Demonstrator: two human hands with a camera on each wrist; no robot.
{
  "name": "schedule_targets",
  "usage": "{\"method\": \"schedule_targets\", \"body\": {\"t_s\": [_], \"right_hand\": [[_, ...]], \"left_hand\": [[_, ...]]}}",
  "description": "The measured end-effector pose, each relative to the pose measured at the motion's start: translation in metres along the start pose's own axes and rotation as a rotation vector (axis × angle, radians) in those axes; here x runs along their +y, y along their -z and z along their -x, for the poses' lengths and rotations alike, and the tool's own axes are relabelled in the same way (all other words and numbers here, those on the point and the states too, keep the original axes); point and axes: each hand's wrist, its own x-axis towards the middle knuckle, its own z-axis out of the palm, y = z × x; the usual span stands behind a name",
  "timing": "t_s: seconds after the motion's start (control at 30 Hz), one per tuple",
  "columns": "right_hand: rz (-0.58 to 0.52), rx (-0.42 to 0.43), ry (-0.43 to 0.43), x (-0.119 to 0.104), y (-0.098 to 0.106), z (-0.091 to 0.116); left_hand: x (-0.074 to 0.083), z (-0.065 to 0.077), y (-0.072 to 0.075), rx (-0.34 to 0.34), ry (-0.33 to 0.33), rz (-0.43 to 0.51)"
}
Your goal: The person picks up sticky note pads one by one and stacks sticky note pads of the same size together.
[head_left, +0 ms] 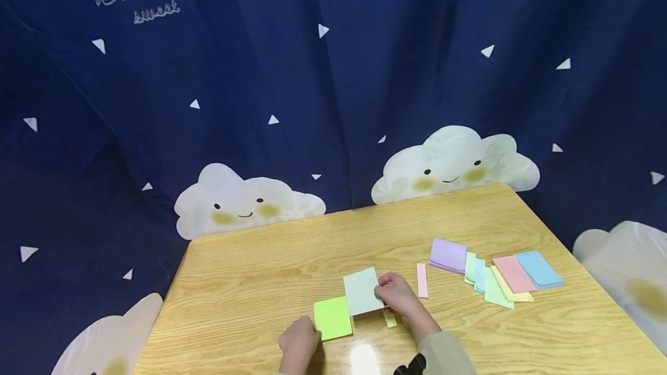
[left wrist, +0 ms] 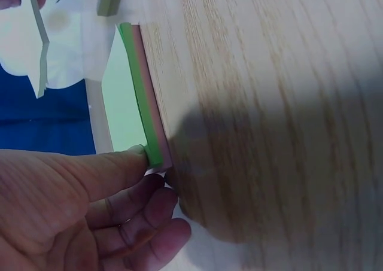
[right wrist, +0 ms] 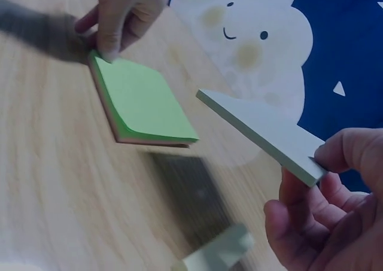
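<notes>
My left hand (head_left: 300, 340) pinches the near-left corner of a bright green sticky note pad (head_left: 332, 318), with the thumb on top. A thin pinkish layer (left wrist: 149, 85) shows under the green one in the left wrist view. My right hand (head_left: 401, 295) grips a pale, whitish-green sticky note pad (head_left: 362, 292) at its right edge, thumb above and fingers beneath. In the right wrist view that pale pad (right wrist: 266, 130) is raised off the table and tilted, its shadow lying below. A small yellow-green strip pad (head_left: 389, 319) lies partly hidden under the pale pad.
A narrow pink strip pad (head_left: 422, 280) lies right of my right hand. Farther right are a purple pad (head_left: 448, 254), small green and blue strips, a pink pad (head_left: 513, 274) and a blue pad (head_left: 539, 269), overlapping. A dark blue curtain (head_left: 344, 74) hangs behind the wooden table (head_left: 250, 271).
</notes>
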Motion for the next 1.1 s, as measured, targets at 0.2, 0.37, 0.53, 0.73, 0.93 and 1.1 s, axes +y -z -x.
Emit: {"method": "schedule_targets", "body": {"t_s": [0.2, 0.37, 0.53, 0.73, 0.93, 1.1], "right_hand": [[-0.005, -0.008, 0.024, 0.003, -0.01, 0.001], [-0.001, -0.042, 0.049, 0.004, -0.021, 0.002], [-0.019, -0.049, 0.056, 0.009, -0.033, 0.002], [-0.011, -0.05, 0.07, 0.019, -0.048, 0.001], [0.005, -0.057, 0.077, 0.03, -0.058, 0.002], [0.016, -0.055, 0.071, 0.035, -0.061, 0.004]], "left_hand": [[0.0, 0.0, -0.001, 0.0, 0.003, 0.008], [0.0, -0.001, -0.003, -0.005, 0.016, 0.005], [0.0, -0.001, -0.002, -0.01, 0.016, 0.013], [0.0, -0.001, -0.002, -0.011, 0.019, 0.005], [0.0, 0.001, 0.0, -0.014, 0.014, 0.001], [0.0, 0.0, -0.001, -0.009, 0.011, 0.008]]}}
